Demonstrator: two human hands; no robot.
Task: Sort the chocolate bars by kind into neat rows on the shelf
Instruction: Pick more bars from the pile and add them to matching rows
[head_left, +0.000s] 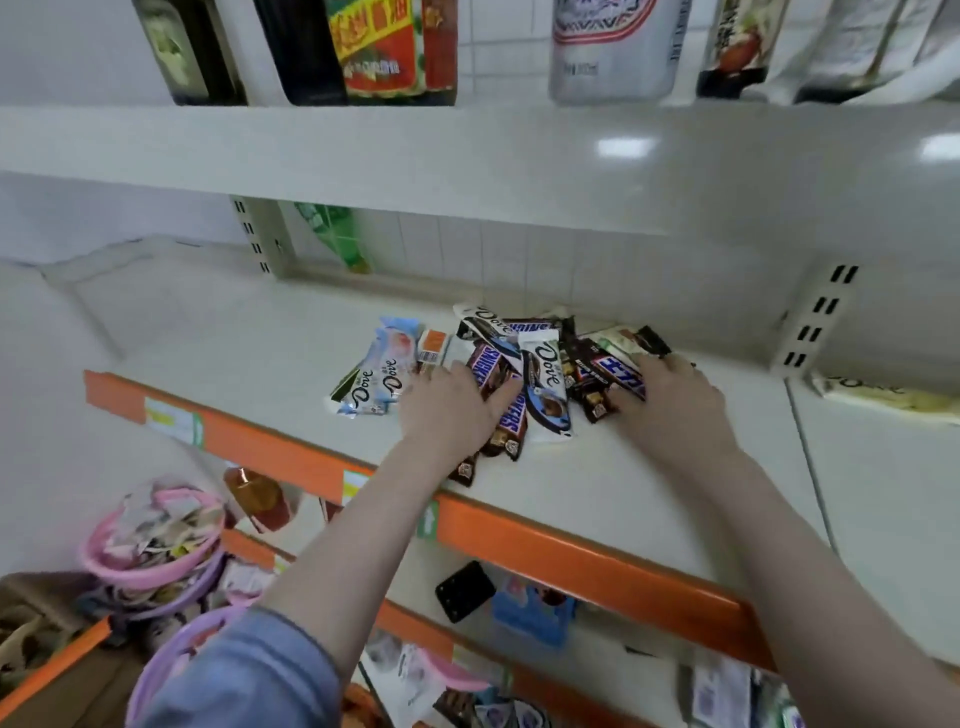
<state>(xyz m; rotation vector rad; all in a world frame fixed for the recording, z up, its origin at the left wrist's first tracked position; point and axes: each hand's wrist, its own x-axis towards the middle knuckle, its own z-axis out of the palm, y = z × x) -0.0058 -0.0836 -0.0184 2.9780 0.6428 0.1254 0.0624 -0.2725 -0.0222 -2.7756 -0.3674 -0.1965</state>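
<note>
A mixed heap of chocolate bars lies on the white shelf (623, 483) with an orange front rail. Light blue Dove bars (376, 376) lie at the heap's left. White Dove bars (543, 379) and brown Snickers bars (511, 415) overlap in the middle. More Snickers bars (610, 374) lie at the right. My left hand (449, 410) rests flat on the Snickers bars in the middle, fingers spread. My right hand (670, 400) lies palm down on the right-hand bars. Whether either hand grips a bar is hidden.
An upper shelf (467, 156) with bottles overhangs close above. A pale yellow packet (883, 397) lies on the neighbouring shelf at right. Pink and purple baskets (156, 545) of goods stand at lower left, and lower shelves hold more packets.
</note>
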